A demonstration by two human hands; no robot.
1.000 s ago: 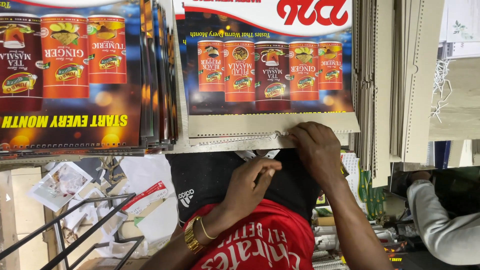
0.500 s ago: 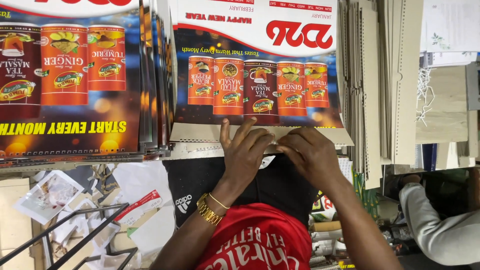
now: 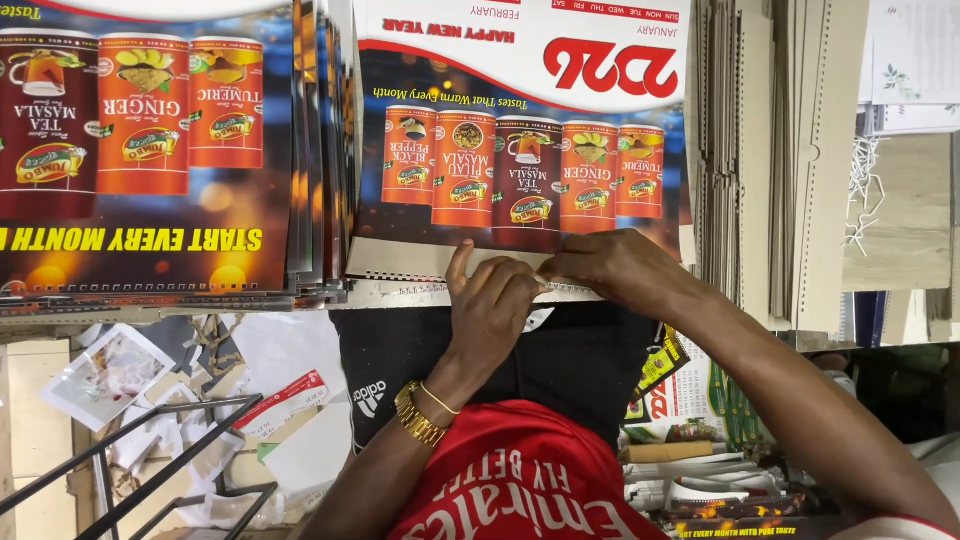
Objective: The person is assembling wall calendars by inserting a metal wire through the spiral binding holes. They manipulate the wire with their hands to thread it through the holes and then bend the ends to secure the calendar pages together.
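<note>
Left hand [image 3: 492, 305] raised, fingers curled, forefinger extended upward; right hand [image 3: 610, 268] just beside, knuckles up, fingertips pinched, touching the left; both forearms angled inward.

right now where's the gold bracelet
In the head view the gold bracelet sits low and left of centre on the left hand's wrist, just above the red shirt and below the calendar edge that hand touches.

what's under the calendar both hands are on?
Under the calendar a pale perforated board edge shows, resting on the table. Left hand and right hand cover the binding edge; anything deeper is hidden.
</note>
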